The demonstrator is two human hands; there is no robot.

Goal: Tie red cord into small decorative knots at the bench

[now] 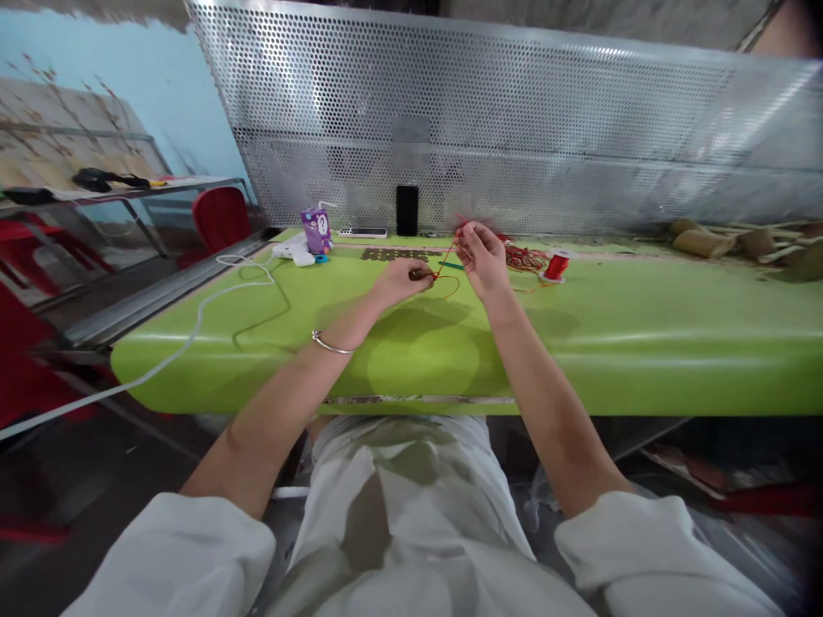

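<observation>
My left hand (393, 284) is closed on a small brown piece (421, 274), low over the green tabletop. Red cord (447, 254) runs from that piece up to my right hand (481, 257), whose thumb and fingers pinch it. A loose loop of the cord hangs between the two hands. Behind my left hand, rows of small dark round pieces (379, 254) lie on the table. A thin green stick-like tool (451, 265) rests between the hands. Just right of my right hand are a heap of red cords (525, 259) and a spool of red thread (556, 266).
A purple box (316, 230), a white device (296, 249) and a white cable (202, 313) are on the left. A black phone (407, 211) leans against the perforated metal panel (514, 128). Brown cylindrical pieces and pale sticks (759, 242) lie far right.
</observation>
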